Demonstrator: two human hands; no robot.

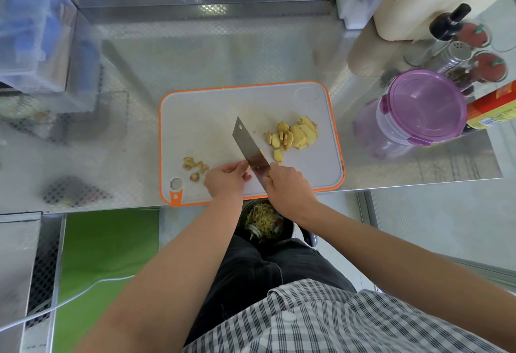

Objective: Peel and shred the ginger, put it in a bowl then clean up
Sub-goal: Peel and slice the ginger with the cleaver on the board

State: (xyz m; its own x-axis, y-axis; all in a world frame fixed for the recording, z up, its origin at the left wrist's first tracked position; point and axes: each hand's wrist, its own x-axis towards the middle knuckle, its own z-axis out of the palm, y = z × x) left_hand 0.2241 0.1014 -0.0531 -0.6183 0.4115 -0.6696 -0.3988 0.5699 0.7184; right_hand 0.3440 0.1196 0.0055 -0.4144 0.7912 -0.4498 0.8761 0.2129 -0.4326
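Note:
A white cutting board (201,112) with an orange rim lies on the steel counter. Peeled ginger slices (293,135) are piled on its right half. Brown peel scraps (194,167) lie at its near left. My right hand (287,188) grips the handle of a cleaver (248,146), whose blade points away across the board. My left hand (226,178) has its fingers curled against the blade's left side near the board's front edge; whatever ginger is under them is hidden. A little yellow ginger shows beside the blade.
A dark bin (265,223) holding shreds and scraps stands on the floor below the board's front edge. A purple-lidded container (424,107), spice jars (474,54) and a cream holder (413,9) crowd the right of the counter. A clear box (30,37) stands at left.

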